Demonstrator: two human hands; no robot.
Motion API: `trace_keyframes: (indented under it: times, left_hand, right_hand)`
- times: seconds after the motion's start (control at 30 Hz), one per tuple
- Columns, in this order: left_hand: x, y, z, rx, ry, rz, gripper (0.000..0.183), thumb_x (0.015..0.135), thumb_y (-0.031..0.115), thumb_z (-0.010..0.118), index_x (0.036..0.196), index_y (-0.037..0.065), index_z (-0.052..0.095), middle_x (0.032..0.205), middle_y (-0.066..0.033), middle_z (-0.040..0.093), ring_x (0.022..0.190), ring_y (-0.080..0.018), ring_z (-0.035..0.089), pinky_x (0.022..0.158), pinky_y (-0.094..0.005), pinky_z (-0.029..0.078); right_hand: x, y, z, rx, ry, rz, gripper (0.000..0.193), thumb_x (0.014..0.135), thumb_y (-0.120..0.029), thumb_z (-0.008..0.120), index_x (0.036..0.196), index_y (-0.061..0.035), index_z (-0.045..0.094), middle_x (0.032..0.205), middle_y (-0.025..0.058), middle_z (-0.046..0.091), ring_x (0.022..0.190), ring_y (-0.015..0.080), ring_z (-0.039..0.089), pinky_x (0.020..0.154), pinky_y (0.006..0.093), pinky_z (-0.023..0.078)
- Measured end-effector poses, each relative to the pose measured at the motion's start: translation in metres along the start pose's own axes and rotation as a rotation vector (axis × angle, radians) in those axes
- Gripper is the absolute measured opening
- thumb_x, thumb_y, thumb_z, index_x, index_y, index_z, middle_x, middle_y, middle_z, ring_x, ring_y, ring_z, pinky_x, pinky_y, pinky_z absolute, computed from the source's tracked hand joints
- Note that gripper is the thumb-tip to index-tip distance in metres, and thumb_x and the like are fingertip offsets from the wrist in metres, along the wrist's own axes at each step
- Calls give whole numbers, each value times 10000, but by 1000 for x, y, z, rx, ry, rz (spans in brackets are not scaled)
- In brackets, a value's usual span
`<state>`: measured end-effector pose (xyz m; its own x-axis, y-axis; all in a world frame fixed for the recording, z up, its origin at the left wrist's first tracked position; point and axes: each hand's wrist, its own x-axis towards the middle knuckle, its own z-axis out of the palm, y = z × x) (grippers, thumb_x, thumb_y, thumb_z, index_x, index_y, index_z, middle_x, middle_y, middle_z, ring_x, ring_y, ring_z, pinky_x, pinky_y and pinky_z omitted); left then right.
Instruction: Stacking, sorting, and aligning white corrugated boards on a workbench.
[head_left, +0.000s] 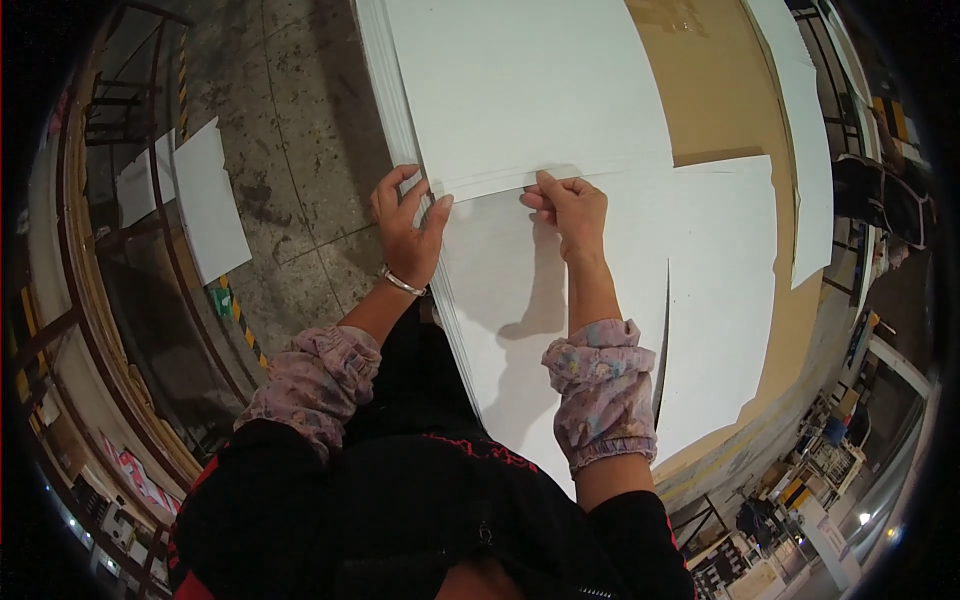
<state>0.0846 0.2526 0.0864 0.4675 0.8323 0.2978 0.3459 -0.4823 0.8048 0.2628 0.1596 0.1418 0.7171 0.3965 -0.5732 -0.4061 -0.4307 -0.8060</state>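
Observation:
A large white sheet (pixel 530 85), like paper or thin board, lies over other white sheets (pixel 500 260). Its near edge is pinched between the thumb and fingers of my right hand (pixel 578 210), and a shadow falls below that hand. My left hand (pixel 408 225) rests at the stack's left edge, by the corner of the upper sheet. Its fingers are spread, with the thumb at the corner and the fingertips along the side. A bracelet circles my left wrist, and patterned sleeve covers are on both forearms.
Another white sheet (pixel 725 300) lies at the right over brown cardboard (pixel 720 85). On the left, white boards (pixel 210 200) lean by a metal rack (pixel 160 120) on a concrete floor (pixel 300 130). Another person (pixel 885 200) is at the far right. Cluttered equipment (pixel 820 450) stands lower right.

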Motion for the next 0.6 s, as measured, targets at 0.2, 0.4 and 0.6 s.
trace_keyframes:
  times: [0.2, 0.4, 0.6]
  left_hand:
    - [2, 8, 5, -39, 55, -95, 240, 731, 124, 718, 900, 24, 580, 1145, -110, 472, 1072, -282, 407, 913, -404, 351]
    - [3, 2, 2, 11, 50, -117, 268, 717, 120, 728, 893, 44, 539, 1176, -114, 441, 1080, -290, 403, 933, -418, 328]
    - [2, 2, 1, 54, -25, -142, 285, 739, 113, 720, 949, 41, 543, 1202, -117, 393, 1143, -284, 377, 971, -412, 322]
  right_hand:
    - [-2, 2, 0, -33, 20, -13, 192, 821, -132, 659, 756, 21, 564, 696, 114, 656, 539, 132, 618, 451, 211, 451]
    - [-8, 19, -17, -525, 168, -370, 137, 822, -123, 649, 879, -8, 603, 814, 111, 665, 680, 171, 630, 557, 276, 493]
    - [4, 42, -44, -1070, 247, -995, 400, 858, -226, 570, 1231, -86, 540, 1339, 102, 468, 1246, 298, 398, 976, 427, 339]
